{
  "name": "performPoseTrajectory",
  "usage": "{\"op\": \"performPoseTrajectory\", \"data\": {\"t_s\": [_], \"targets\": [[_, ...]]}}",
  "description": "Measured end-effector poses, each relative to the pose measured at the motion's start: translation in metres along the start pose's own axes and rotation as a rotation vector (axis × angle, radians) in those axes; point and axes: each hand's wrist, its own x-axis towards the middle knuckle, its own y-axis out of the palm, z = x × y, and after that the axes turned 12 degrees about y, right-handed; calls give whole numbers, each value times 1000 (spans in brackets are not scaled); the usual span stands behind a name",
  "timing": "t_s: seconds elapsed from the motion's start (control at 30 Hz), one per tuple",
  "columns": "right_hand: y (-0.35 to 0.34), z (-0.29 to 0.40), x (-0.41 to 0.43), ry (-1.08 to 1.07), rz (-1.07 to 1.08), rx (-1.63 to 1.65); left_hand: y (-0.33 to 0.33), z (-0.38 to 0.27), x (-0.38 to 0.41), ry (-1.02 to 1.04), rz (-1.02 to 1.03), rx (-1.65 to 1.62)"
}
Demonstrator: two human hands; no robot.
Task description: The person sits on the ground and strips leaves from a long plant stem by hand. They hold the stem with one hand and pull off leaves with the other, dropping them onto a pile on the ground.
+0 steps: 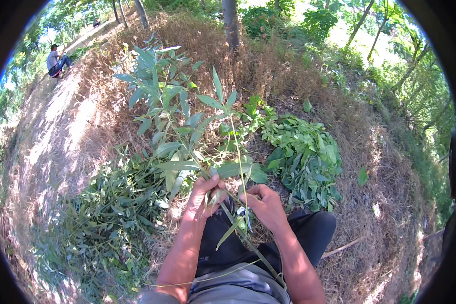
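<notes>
My left hand (208,193) is closed around the stem of a long leafy branch (180,140), whose leafy top points up and away to the left. The branch's bare lower stem (264,260) runs down over my lap to the right. Close by, my right hand (264,205) pinches a thin side shoot (237,148) or its base; the fingertips are partly hidden by stems. The shoot stands upright and carries a few leaves at its tip. A small blue and white object (247,218) shows behind the stems, too covered to name.
A large heap of cut leafy branches (110,220) lies at my left. A smaller pile of green leaves (307,159) lies ahead to the right. A stick (342,247) rests beside my knee. A tree trunk (231,22) stands ahead; a seated person (57,60) is far left.
</notes>
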Motion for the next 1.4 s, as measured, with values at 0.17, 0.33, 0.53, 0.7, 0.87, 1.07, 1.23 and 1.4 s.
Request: {"op": "performPoseTrajectory", "data": {"t_s": [0.17,0.33,0.53,0.7,0.87,1.07,1.23,1.4], "targets": [[17,2,14,22,153,154,-4,-3,0,-27,-67,61],[-5,-9,8,200,236,588,-6,-5,-2,-14,-32,68],[-6,-1,10,-32,95,-143,5,-6,-3,-50,-113,77],[16,22,8,-297,106,-537,-6,-2,0,-47,-14,98],[25,27,14,-345,173,-603,-7,-3,2,-45,-37,71],[32,28,20,-226,196,-640,-12,1,6,-49,-103,45],[38,14,27,-108,194,-310,-7,-5,2,-70,-7,72],[3,27,11,-100,173,-78,-1,-5,1,-31,-79,83]]}}
